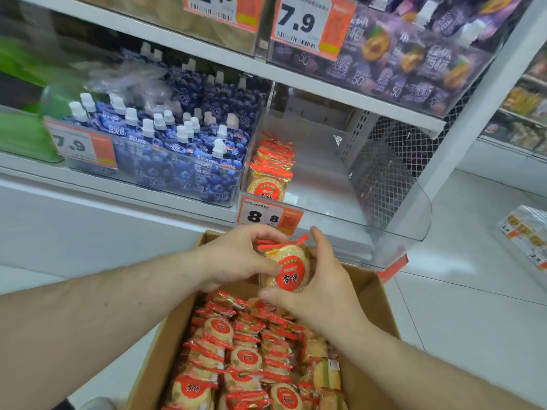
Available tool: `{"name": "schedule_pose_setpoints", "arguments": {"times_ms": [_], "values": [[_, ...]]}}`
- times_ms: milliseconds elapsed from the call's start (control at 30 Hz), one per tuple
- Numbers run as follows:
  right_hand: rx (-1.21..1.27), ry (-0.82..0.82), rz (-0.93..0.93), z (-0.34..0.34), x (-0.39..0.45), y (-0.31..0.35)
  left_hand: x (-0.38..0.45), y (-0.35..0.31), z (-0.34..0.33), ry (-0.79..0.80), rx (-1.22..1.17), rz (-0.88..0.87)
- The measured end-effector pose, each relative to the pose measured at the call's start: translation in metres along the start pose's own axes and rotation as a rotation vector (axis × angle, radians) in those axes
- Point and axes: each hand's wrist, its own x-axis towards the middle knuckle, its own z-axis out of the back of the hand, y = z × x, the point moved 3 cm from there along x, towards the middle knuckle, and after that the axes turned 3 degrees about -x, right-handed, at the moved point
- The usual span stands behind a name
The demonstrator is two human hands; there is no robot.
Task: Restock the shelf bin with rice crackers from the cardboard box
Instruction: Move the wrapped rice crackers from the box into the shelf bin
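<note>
- Left hand (236, 258): its fingers (260, 232) are curling over the top and left side of a stack of rice cracker packs (285, 267), with the thumb lying across the front of the stack.
- Right hand (322, 279): its fingers are reaching up the stack's right edge while the thumb (270, 295) is pressing in from beneath, so both hands are gripping the same stack between them.
- Stack of rice cracker packs: clear wrappers with a round red label and red sealed ends; it is hanging between the fingers, just above the far end of the cardboard box (373, 294) and just below the bin's front lip.
- Cardboard box: open at the top, sitting below the fingers and toward the viewer; loose cracker packs (245, 359) are filling it in rough rows (same red labels throughout).
- Shelf bin (393, 220): clear plastic, standing beyond the fingers; a row of cracker packs (270, 170) is leaning upright against its left wall, and the remaining floor of the bin is showing bare.
- Price tag (269, 217): orange and white, reading 8.8, hanging on the bin's front just beyond the fingertips.
- Blueberry pouches (177, 149): white-capped, filling the neighbouring bin beyond and left of the fingers.
</note>
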Motion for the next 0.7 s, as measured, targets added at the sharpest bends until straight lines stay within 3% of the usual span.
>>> {"name": "schedule_pose_setpoints", "arguments": {"times_ms": [167, 267, 433, 567, 633, 700], "values": [[0.036, -0.041, 0.134, 0.035, 0.025, 0.005, -0.004, -0.025, 0.014, -0.045, 0.057, -0.159], [-0.058, 0.077, 0.237, 0.050, 0.041, 0.020, -0.011, -0.040, 0.016, 0.018, 0.073, -0.248], [-0.075, 0.269, 0.228, 0.061, 0.063, 0.040, -0.012, -0.047, 0.026, -0.017, 0.098, -0.396], [0.011, 0.088, 0.232, 0.090, 0.086, 0.053, -0.006, -0.050, 0.042, -0.297, 0.070, -0.479], [0.179, -0.043, 0.168, 0.107, 0.106, 0.053, -0.001, -0.050, 0.052, -0.432, 0.127, -0.482], [0.320, -0.069, 0.078, 0.110, 0.129, 0.050, 0.007, -0.044, 0.057, -0.486, 0.217, -0.457]]}}
